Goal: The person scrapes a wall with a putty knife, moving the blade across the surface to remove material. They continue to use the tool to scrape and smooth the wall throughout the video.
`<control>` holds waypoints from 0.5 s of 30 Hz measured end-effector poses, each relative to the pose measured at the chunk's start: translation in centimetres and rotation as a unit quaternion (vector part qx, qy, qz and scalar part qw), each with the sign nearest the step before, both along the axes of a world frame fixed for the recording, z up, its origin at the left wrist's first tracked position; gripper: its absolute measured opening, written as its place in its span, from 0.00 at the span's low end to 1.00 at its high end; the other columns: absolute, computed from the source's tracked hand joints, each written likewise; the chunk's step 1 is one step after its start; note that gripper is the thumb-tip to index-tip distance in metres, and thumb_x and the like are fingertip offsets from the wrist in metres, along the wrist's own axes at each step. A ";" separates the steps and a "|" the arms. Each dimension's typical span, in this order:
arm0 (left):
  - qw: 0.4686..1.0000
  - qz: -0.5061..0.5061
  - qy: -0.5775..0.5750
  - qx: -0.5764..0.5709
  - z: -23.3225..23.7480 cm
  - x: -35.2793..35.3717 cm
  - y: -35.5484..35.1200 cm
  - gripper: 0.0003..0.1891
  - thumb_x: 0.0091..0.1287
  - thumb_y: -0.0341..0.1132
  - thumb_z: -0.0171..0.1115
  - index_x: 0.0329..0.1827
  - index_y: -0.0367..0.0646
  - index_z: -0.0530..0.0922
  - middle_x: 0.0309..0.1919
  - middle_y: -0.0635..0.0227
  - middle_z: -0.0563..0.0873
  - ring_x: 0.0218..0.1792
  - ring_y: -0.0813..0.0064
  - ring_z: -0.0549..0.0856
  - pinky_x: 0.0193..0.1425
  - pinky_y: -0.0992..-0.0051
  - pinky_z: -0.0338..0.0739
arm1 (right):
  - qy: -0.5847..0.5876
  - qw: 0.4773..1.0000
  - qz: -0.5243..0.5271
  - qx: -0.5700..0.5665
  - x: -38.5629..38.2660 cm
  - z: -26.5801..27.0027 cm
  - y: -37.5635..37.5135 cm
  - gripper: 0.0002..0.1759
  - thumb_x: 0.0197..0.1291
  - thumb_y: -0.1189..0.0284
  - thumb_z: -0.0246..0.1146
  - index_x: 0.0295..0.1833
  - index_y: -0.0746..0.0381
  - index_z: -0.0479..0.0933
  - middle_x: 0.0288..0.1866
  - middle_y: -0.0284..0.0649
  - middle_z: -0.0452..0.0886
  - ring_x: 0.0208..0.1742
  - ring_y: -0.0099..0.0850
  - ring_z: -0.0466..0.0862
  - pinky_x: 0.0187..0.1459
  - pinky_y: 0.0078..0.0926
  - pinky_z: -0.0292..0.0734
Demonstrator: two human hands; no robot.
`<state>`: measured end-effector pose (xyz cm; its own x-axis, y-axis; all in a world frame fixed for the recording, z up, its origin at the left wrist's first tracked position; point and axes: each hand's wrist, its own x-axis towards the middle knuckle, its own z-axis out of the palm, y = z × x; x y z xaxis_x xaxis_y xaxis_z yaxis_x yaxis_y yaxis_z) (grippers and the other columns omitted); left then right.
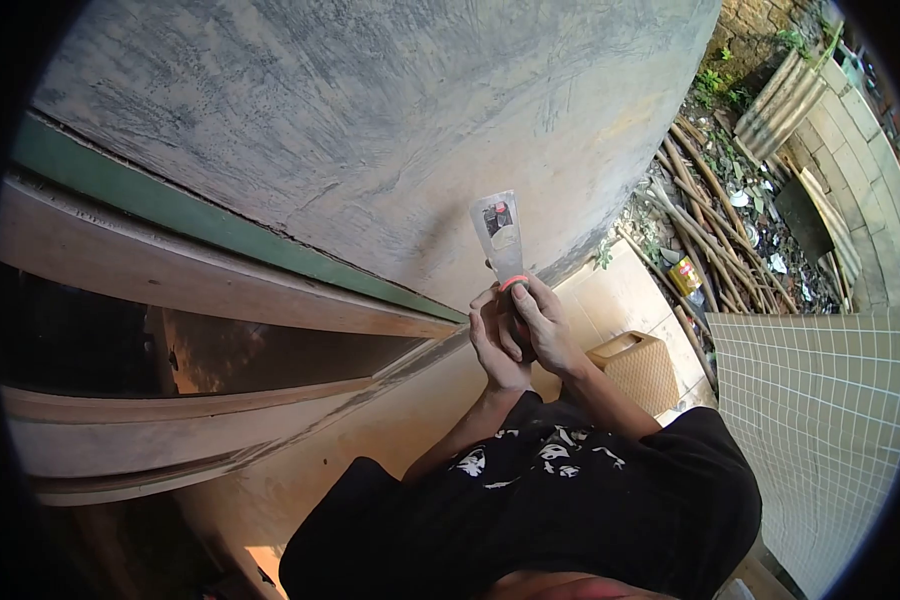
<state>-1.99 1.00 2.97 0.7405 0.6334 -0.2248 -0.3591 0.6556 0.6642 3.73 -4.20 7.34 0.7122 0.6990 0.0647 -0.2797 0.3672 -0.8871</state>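
Note:
Both my hands are together in front of my chest, around the dark handle of a putty knife (497,232). Its wide metal blade points up and away from me, with a red ring where blade and handle meet. My right hand (548,325) grips the handle, thumb near the ring. Fingers curled, my left hand (497,345) presses against the handle from the other side; part of the handle is hidden between the palms. Beyond the blade stands a rough grey plastered wall (370,120), with the blade apart from it as far as can be seen.
A green-edged window frame (170,215) runs along the left. At the right are a woven-pattern plastic stool (645,375) on the tiled floor (610,290), a pile of sticks (705,220) with litter, and a white gridded sheet (820,400).

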 end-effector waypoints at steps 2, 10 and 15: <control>0.999 -0.003 -0.022 0.047 -0.1 0.3 0.0 0.34 0.67 0.61 0.33 0.63 0.41 0.64 0.53 0.57 0.75 0.55 0.58 0.75 0.62 0.60 0.67 | 0.032 0.999 0.025 -0.001 0.1 1.0 0.3 0.18 0.72 0.63 0.43 0.50 0.68 0.70 0.19 0.32 0.69 0.10 0.18 0.64 0.12 0.15 0.57; 0.978 -0.125 -0.167 0.018 3.7 1.7 4.3 0.36 0.67 0.62 0.31 0.62 0.36 0.62 0.52 0.50 0.74 0.50 0.50 0.78 0.57 0.52 0.72 | 0.024 0.997 0.074 -0.009 0.6 1.9 1.8 0.19 0.70 0.60 0.47 0.38 0.65 0.73 0.19 0.32 0.70 0.11 0.18 0.66 0.11 0.15 0.56; 0.972 -0.186 -0.060 0.131 6.3 3.5 7.3 0.33 0.69 0.58 0.34 0.58 0.33 0.65 0.42 0.51 0.80 0.38 0.61 0.84 0.43 0.65 0.80 | 0.082 0.992 0.077 -0.060 0.7 3.1 1.2 0.19 0.70 0.60 0.48 0.36 0.65 0.72 0.19 0.32 0.70 0.09 0.18 0.66 0.09 0.16 0.55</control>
